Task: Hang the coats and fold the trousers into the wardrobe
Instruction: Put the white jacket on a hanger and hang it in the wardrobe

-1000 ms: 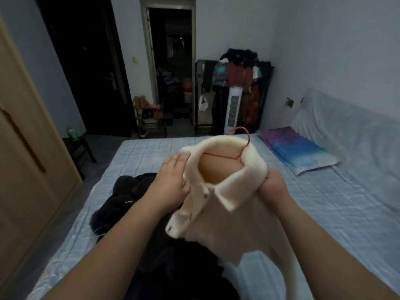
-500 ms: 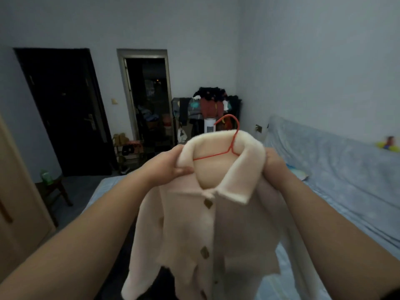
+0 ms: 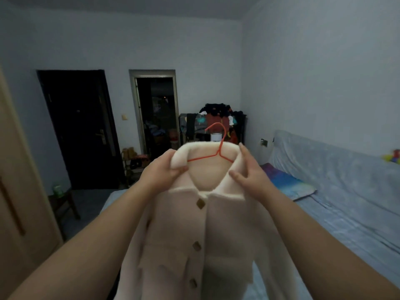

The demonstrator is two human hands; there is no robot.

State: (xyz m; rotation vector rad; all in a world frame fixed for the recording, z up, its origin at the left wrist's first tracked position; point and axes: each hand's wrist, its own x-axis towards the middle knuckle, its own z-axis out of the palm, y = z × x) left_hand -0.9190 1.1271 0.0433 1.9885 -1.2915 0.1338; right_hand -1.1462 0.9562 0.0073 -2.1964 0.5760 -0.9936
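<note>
Fleecy cream coat (image 3: pixel 194 234) | red wire hanger (image 3: pixel 218 148) | left hand (image 3: pixel 164 169) pinches collar

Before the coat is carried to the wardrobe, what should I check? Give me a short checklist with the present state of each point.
1. Hanger sits inside the coat collar, hook sticking out above: ok.
2. Left hand grips the collar: ok.
3. Right hand has a firm hold: not ok; its fingers are spread against the collar, thumb in front.
4. A hand holds the hook for hanging: not ok; neither hand touches it.
5. Front closed: cannot tell; three buttons show down the front, fastening unclear.
6. Wardrobe open and its rail free: cannot tell; only a wooden panel shows at the left edge.
</note>
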